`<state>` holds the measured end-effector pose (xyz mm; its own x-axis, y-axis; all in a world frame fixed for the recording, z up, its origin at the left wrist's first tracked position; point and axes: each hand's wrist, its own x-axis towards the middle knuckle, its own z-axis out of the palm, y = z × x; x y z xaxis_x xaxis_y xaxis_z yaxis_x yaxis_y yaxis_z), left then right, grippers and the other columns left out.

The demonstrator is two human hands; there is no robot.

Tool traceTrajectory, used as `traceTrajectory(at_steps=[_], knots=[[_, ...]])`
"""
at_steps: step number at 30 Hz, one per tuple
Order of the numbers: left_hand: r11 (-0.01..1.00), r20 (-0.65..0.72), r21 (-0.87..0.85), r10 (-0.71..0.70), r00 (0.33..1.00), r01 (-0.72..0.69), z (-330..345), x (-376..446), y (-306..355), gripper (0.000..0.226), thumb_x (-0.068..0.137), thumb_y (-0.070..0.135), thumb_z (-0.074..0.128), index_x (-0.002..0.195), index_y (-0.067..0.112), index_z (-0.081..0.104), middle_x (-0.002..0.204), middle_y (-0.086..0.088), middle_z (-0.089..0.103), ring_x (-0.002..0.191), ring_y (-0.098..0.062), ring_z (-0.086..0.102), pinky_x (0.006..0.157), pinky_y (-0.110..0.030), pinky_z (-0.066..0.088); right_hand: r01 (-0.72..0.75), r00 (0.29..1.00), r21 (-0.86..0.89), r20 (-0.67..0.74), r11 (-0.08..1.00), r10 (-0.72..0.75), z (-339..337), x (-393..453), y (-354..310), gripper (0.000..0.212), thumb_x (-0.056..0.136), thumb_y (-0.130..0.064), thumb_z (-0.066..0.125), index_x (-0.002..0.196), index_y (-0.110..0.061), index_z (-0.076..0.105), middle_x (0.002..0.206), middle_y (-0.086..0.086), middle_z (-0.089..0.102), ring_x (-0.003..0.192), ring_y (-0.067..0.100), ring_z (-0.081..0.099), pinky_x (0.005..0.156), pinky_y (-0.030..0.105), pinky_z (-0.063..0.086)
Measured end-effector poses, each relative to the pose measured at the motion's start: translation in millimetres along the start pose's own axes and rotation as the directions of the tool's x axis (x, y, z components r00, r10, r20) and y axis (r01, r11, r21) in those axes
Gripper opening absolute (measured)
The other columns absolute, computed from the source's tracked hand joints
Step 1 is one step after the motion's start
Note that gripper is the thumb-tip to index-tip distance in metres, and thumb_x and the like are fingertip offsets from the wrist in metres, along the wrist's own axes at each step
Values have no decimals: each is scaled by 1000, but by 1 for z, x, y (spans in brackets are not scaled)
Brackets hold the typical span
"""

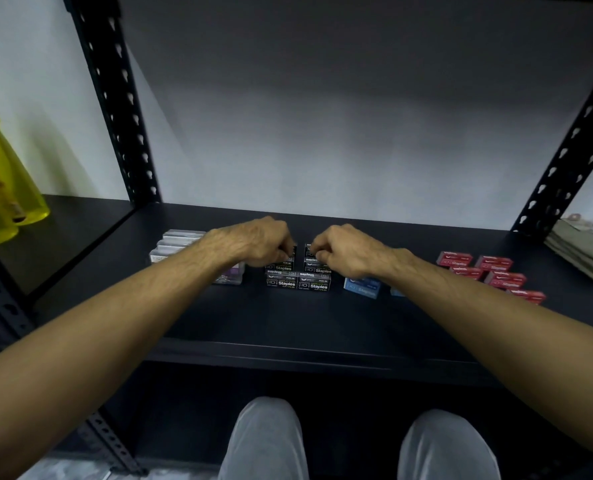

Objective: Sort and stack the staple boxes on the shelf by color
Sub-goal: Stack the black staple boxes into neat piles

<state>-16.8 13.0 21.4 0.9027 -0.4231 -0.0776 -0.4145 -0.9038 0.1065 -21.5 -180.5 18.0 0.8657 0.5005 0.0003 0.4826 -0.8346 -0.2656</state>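
Several black staple boxes (298, 281) stand grouped at the middle of the dark shelf (288, 317). My left hand (253, 242) grips a black box on the group's back left stack. My right hand (347, 251) grips a black box on the back right stack. White boxes (177, 242) sit at the left, partly behind my left forearm, with a purple box (232, 274) beside them. Blue boxes (362, 285) lie under my right wrist. Several red boxes (489, 271) lie spread at the right.
A yellow translucent bottle (1, 188) stands on the neighbouring shelf at far left. A pile of folded papers (586, 251) lies at far right. Black perforated uprights (111, 98) frame the bay. My knees show below the shelf's front edge.
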Motion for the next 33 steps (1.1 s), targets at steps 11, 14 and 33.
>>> traceTrajectory(at_steps=[11, 14, 33], knots=[[999, 38, -45, 32, 999, -30, 2, 3, -3, 13, 96, 19, 57, 87, 24, 65, 67, 15, 58, 60, 0, 54, 57, -15, 39, 35, 995, 25, 90, 999, -37, 4, 3, 5, 25, 99, -11, 46, 103, -17, 70, 88, -10, 63, 86, 10, 60, 75, 24, 42], [996, 56, -88, 31, 998, -26, 3, 3, -3, 12, 95, 20, 57, 91, 26, 67, 75, 3, 70, 56, -7, 63, 63, -25, 55, 41, 995, 27, 92, 999, -43, 6, 2, 5, 25, 101, -14, 47, 111, -16, 70, 96, -9, 63, 90, 9, 58, 79, 24, 42], [983, 82, -181, -8, 997, 23, 5, -3, -1, 17, 96, 26, 58, 102, 25, 74, 70, 13, 66, 55, -8, 66, 66, -26, 56, 54, 995, 40, 87, 998, -57, 9, -1, 0, 30, 99, -12, 47, 119, -18, 69, 116, -3, 69, 97, 5, 56, 83, 19, 39]])
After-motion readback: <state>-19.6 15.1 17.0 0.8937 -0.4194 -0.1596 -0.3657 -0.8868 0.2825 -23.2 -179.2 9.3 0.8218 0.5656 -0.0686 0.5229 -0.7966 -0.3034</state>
